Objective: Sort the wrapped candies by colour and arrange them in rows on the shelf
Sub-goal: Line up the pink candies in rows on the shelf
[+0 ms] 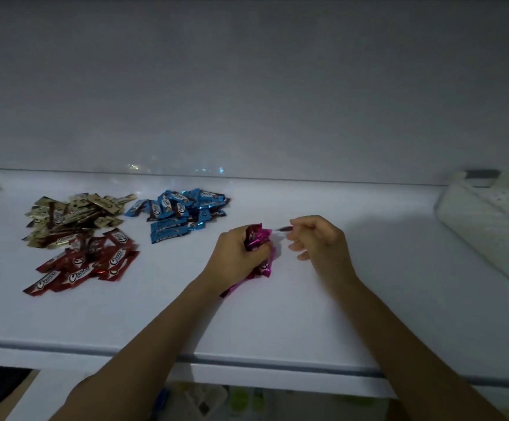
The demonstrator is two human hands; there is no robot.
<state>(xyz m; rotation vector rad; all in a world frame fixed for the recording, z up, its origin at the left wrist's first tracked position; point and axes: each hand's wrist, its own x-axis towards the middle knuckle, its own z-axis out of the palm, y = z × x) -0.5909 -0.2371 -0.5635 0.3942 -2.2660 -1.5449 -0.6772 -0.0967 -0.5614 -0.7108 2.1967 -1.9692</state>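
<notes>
Left hand (235,259): clenched round a bunch of pink candies (256,238). Right hand (320,241), just right of the bunch: pinches one blurred wrapper (284,229). Well left of the bunch, on the shelf (338,314): gold heap (77,217), red heap (86,262), blue heap (180,212). Colours apparently sorted; rows not yet laid.

Dim bluish light, soft grain, right hand (314,238) motion-blurred

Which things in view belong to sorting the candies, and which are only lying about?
Belong to the job: gold candies, blue candies, red candies in piles; pink candies gripped by the left hand; single wrapper, blurred, pinched by the right hand; shelf.
Lying about: white perforated tray on the right; blurred items under the shelf.
</notes>
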